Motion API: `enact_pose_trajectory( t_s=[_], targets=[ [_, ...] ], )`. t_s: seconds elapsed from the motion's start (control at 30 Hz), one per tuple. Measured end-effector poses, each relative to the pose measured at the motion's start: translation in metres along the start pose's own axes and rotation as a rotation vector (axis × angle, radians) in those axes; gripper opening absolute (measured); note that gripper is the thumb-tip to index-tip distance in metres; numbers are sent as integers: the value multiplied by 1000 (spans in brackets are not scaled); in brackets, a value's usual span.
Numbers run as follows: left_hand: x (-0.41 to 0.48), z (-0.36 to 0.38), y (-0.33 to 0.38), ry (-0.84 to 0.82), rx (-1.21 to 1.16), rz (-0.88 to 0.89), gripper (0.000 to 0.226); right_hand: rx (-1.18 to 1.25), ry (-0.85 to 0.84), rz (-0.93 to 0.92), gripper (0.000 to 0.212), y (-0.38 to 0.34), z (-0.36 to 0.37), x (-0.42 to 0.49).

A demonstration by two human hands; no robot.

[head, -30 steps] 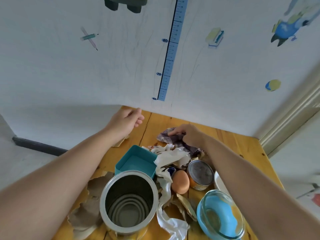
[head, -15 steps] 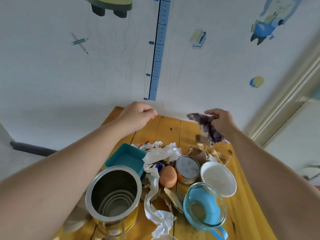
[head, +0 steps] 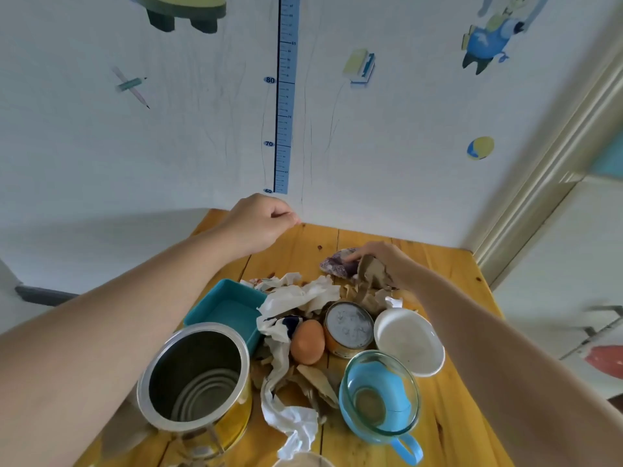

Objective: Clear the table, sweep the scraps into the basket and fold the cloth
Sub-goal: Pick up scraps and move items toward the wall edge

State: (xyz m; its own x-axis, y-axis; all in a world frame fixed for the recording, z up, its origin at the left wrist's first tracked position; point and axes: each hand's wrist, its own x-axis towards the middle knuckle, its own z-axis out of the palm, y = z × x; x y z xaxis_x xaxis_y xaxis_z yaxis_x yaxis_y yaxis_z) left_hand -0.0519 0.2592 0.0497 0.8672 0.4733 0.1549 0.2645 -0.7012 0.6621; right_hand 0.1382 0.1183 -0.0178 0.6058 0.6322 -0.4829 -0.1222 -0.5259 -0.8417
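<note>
Blue wall ruler [head: 284, 96], 60, 70, 80

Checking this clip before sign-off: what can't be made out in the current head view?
- Basket: not in the head view.
- Left hand: closed; whether it holds anything is hidden by its own fingers.
- Right hand: its grip on the purple cloth is masked by brown scraps.
- Pale round thing: cut off by the bottom edge.

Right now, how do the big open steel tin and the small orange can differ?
The big open steel tin has no lid and looks empty, with a ribbed bottom; the small orange can is closed by a silvery top. The tin stands near the table's near-left edge; the can sits mid-table, beside the brown egg. The tin looks far larger. Both stand upright.
</note>
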Motion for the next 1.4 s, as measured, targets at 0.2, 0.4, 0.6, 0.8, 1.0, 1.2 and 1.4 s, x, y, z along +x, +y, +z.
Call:
enact_pose_trajectory(
  t_s=[0.2, 0.4, 0.6, 0.8, 1.0, 1.2, 1.4],
  targets=[
    [-7, -3, 9, 22, 8, -3, 33, -56, -86, -26, 17, -5, 28, -8],
    [-11, -4, 19, 13, 6, -2, 24, -557, 95, -370, 25, -8, 32, -23],
    [-16, -4, 25, 23, 12, -2, 26, -613, 517, -471, 52, -5, -36, -41],
    [-19, 5, 38, 29, -3, 42, 26, -692, 544, -209, 53, 60, -73, -50],
    [-23, 13, 43, 21, -5, 75, 26, -662, 503, -252, 51, 67, -50, -50],
    [-25, 17, 50, 18, 6, 104, 26, -611, 396, -306, 50, 57, -30, -50],
    [-32, 14, 58, 31, -5, 118, 26, -438, 566, -375, 47, 46, -38, -63]
  ],
)
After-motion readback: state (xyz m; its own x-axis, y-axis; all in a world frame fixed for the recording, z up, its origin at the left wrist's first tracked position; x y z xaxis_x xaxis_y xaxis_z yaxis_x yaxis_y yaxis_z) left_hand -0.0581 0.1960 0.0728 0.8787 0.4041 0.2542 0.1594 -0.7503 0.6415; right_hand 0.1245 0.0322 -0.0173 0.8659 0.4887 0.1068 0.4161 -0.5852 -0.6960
